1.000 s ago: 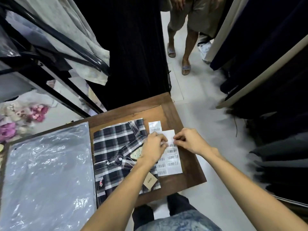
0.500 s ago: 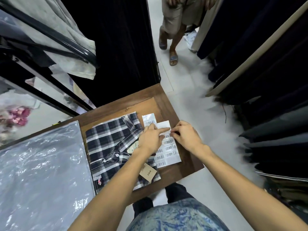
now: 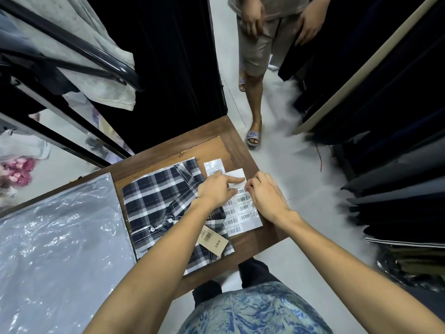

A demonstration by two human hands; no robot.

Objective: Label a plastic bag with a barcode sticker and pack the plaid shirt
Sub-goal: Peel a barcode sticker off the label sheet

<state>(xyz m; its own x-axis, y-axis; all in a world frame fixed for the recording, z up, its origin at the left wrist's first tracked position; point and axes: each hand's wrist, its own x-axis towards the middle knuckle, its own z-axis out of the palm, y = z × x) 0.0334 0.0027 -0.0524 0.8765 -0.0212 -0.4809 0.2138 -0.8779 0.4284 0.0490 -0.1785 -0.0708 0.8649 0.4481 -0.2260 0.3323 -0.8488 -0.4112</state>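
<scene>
A folded navy-and-white plaid shirt (image 3: 161,201) lies on the wooden table (image 3: 212,143), a tan price tag (image 3: 212,240) on its near part. To its right lies a white sheet of barcode stickers (image 3: 244,213). My left hand (image 3: 216,191) rests on the sheet's top, forefinger stretched flat across the blank upper strip. My right hand (image 3: 265,194) pinches at a sticker edge near the sheet's upper right. A smaller sticker sheet (image 3: 213,166) lies just beyond. A clear plastic bag (image 3: 60,249) lies flat at the left.
A person in grey shorts and sandals (image 3: 254,136) stands on the pale floor beyond the table's far corner. Dark hanging garments (image 3: 397,116) line the right side. A black clothes rack (image 3: 72,49) with pale garments rises at the left.
The head camera has tilted, showing more of the standing person. My left forefinger has stretched out across the sheet's top, and my right fingertips have closed on a sticker edge.
</scene>
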